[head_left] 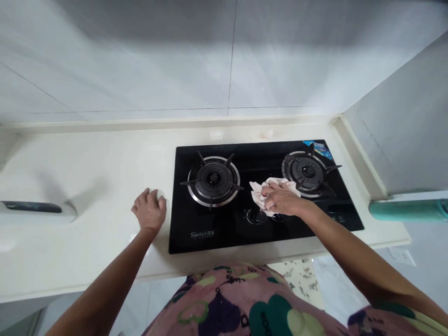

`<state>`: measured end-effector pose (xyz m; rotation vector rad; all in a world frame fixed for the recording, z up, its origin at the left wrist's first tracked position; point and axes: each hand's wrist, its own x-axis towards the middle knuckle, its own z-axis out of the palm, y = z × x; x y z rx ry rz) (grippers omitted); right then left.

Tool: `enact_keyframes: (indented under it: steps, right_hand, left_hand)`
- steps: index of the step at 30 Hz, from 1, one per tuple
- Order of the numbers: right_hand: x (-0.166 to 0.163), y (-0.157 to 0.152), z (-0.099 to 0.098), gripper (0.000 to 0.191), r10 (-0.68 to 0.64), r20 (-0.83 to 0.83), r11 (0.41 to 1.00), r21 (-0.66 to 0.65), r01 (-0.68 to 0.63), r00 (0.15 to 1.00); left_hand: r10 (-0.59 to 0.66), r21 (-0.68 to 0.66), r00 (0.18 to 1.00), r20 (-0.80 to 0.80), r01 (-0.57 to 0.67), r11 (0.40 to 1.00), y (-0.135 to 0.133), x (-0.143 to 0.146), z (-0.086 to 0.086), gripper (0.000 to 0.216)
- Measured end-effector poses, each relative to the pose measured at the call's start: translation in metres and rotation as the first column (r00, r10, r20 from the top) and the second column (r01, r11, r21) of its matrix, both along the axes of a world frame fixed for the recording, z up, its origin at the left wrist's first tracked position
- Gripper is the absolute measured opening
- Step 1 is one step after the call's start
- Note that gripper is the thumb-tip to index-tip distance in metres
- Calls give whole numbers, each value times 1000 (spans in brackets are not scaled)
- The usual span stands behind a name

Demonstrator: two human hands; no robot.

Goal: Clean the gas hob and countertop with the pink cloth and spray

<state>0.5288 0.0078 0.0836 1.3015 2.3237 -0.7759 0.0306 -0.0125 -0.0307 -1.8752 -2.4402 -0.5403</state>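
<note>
A crumpled pale pink cloth point(258, 195) lies bunched under my right hand point(280, 199), whose fingers press it onto the black glass of the gas stove point(224, 233). The cloth sits between the two burners, just behind the control knobs point(261, 216), and partly touches the right burner's side. My left hand point(150, 209) rests on the white countertop point(105, 172) left of the stove, fingers loosely bent and apart, with nothing held in it that I can see. The left burner point(213, 179) and right burner point(308, 171) both carry dark pan supports.
A white appliance with a dark panel point(35, 207) stands at the far left. At the right, a green roll-shaped thing point(408, 210) lies by the counter's end. Grey tiled wall point(157, 70) rises behind. A blue sticker point(318, 149) marks the stove's back right corner.
</note>
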Motion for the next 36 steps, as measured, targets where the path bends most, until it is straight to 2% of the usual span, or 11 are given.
enact_keyframes:
  steps: [3,7,10,13,18,23,28,32,36]
  right_hand:
    - [-5,-8,0,20,21,-6,1000,1,-21,1000]
    - [7,-3,-10,12,69,-41,996,58,-67,997]
    - [21,5,-22,20,-54,-58,978,196,65,997]
    - [26,5,-33,29,-174,-63,931,316,185,983]
    - [22,-3,-36,34,-233,-25,906,357,226,972]
    - [4,8,-31,32,-155,-66,934,315,168,986]
    - [-45,9,-24,24,41,-148,974,225,-7,988]
    - [-68,-3,-18,17,109,-169,976,204,-74,980]
    - [-77,-22,-20,22,200,-93,946,276,-168,975]
  left_hand:
    - [3,-5,1000,3,-3,1000,0,1,1,46]
    - [4,-14,1000,23,-4,1000,-1,2,2,45]
    - [1,-21,999,37,0,1000,-1,3,5,44]
    - [5,-34,999,44,-3,999,-1,4,8,44]
    - [8,-34,999,43,-6,999,0,6,8,45]
    - [16,-38,1000,24,-15,999,0,8,9,45]
    - [21,-58,1000,-6,-21,998,0,9,10,47]
    - [17,-58,1000,-5,-18,998,0,8,10,47]
    - [13,-55,1000,5,-13,998,0,8,9,46]
